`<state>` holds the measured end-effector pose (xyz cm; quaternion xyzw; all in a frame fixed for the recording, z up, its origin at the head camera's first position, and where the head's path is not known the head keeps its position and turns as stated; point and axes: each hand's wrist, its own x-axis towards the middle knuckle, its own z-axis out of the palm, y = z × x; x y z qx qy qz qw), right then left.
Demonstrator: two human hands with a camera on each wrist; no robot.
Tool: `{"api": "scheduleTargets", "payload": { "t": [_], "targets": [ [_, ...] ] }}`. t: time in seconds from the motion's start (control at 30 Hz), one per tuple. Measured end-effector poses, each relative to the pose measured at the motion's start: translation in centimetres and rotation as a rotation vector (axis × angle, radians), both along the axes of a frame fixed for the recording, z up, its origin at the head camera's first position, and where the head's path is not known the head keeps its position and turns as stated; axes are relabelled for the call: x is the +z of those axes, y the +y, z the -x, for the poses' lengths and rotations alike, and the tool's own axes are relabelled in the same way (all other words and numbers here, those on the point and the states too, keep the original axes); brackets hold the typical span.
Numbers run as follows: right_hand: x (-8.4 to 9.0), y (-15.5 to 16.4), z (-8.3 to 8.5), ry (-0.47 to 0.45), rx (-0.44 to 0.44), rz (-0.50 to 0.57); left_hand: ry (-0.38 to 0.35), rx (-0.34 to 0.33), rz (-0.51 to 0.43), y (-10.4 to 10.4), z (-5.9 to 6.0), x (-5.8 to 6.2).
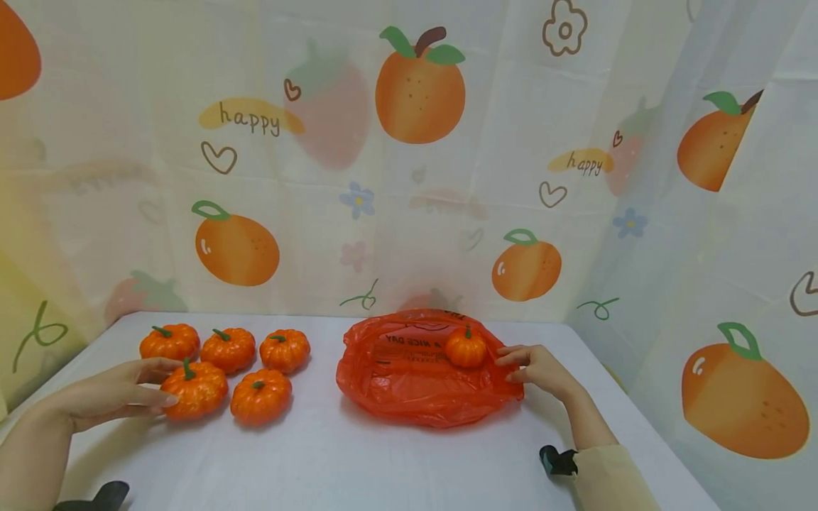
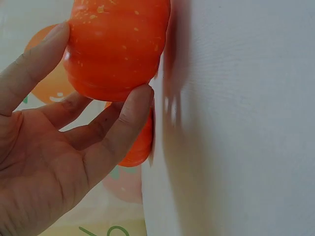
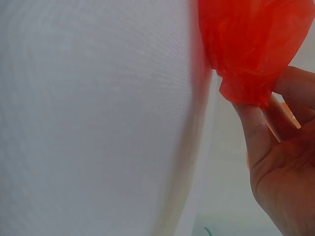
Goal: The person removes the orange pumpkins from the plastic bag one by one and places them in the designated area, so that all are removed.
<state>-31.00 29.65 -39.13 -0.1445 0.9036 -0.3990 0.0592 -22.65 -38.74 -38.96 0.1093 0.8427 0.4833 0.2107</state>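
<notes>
My left hand [image 1: 118, 392] grips the left side of an orange toy pumpkin [image 1: 199, 394] with a green stem. In the left wrist view, thumb and fingers spread around this speckled pumpkin [image 2: 118, 49], its underside close to the tabletop. A red plastic bag [image 1: 422, 410] lies with its mouth spread wide toward me, printed letters showing inside. One small pumpkin [image 1: 466, 349] sits in its right part. At the bag's right edge, my right hand [image 1: 542, 370] pinches the rim; the right wrist view shows the gathered red plastic [image 3: 251, 49] between thumb and fingers.
Several more orange pumpkins [image 1: 260, 397] stand close together behind and beside the gripped one, left of the bag. All rest on a white-covered table [image 1: 358, 468]. A fruit-printed curtain [image 1: 422, 213] hangs behind the table's back edge and along its sides.
</notes>
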Motion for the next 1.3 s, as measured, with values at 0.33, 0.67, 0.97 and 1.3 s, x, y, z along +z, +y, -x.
{"api": "scheduleTargets", "payload": {
  "t": [0.33, 0.67, 0.97, 1.3],
  "targets": [
    [-0.04, 0.09, -0.06, 0.010, 0.009, 0.011, -0.033, -0.009, -0.029, -0.26, 0.17, -0.38],
    [0.01, 0.01, -0.29, 0.009, 0.015, 0.017, -0.053, -0.007, -0.038, -0.40, 0.05, -0.51],
    [-0.07, 0.26, -0.15, 0.030, 0.045, 0.022, -0.066, 0.020, 0.052, -0.13, -0.12, 0.36],
    [0.14, 0.10, -0.28, 0.024, 0.043, 0.024, -0.073, 0.027, 0.062, -0.40, -0.30, 0.20]
  ]
}}
